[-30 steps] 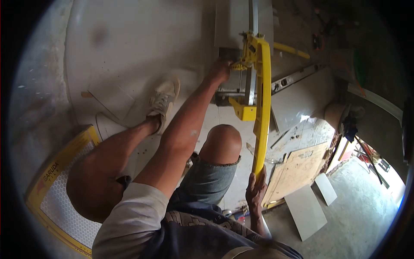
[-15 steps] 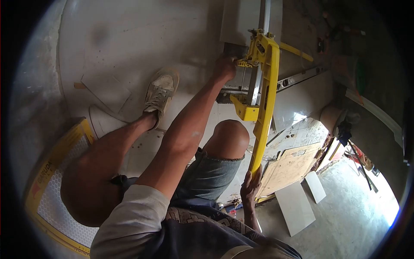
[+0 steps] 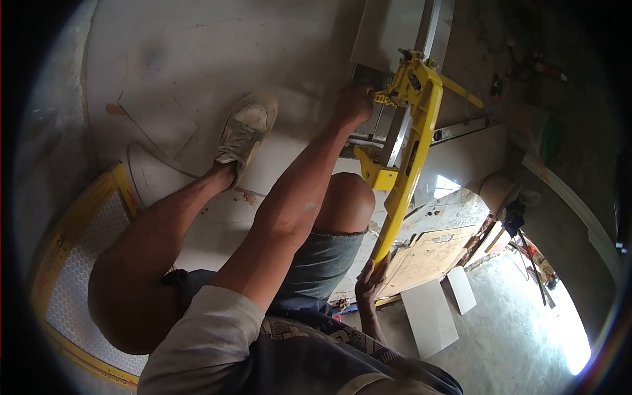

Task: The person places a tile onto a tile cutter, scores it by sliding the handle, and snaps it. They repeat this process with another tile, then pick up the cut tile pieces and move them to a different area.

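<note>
A yellow manual tile cutter (image 3: 409,131) stands on the floor ahead of my knees, its long yellow lever handle (image 3: 403,191) running down toward me. My right hand (image 3: 370,278) is closed around the lower end of that handle. My left hand (image 3: 353,104) reaches forward on a straight arm and presses on the cutter's bed beside the yellow head; whether it grips anything is hidden. A pale tile (image 3: 395,29) lies under the cutter's metal rail (image 3: 431,29) at the top.
My left foot in a dirty sneaker (image 3: 245,135) rests on large pale tiles (image 3: 197,59). A yellow-edged tile box (image 3: 72,263) lies at left. Wooden boards (image 3: 428,257), loose tile offcuts (image 3: 429,317) and a metal level (image 3: 467,128) lie at right.
The view has tilted, so the cutter and handle now lean to the right in frame. My right hand stays on the handle end, and my left hand stays by the cutter head.
</note>
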`<state>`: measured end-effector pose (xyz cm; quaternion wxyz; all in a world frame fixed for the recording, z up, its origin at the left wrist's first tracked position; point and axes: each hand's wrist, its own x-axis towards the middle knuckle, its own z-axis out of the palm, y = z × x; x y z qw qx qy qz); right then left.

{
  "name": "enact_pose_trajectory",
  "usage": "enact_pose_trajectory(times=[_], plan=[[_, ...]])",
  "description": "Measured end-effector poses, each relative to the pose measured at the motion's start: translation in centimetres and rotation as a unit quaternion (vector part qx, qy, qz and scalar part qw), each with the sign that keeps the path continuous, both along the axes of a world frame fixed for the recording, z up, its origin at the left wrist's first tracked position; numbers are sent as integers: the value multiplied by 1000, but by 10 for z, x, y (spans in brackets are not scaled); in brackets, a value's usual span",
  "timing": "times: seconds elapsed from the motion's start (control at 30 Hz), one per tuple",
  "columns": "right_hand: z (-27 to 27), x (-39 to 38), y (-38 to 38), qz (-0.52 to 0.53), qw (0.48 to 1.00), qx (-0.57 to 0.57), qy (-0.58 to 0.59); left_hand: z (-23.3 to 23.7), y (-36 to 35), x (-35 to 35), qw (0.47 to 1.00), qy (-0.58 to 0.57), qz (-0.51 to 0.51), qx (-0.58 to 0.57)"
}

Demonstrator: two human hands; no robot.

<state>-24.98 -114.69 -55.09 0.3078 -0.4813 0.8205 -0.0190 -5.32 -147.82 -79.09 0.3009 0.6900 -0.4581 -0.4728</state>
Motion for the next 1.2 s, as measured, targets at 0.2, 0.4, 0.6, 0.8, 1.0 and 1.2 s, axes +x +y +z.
enact_pose_trajectory(times=[0.2, 0.4, 0.6, 0.8, 1.0, 1.2], plan=[[0, 4, -3, -22, 999, 18, -16, 1, -1, -1, 999, 15, 16, 37], [-8, 3, -4, 21, 999, -30, -3, -4, 0, -3, 999, 10, 8, 37], [-9, 1, -4, 9, 1000, -25, -17, -1, 0, -3, 999, 0, 7, 43], [-8, 9, -17, 18, 999, -41, -11, 6, -6, -3, 997, 3, 49, 54], [-10, 14, -36, 23, 998, -49, -21, 16, -24, 7, 998, -37, 33, 49], [5, 18, -32, 2, 997, -60, -41, 8, -18, 9, 999, -6, 22, 42]])
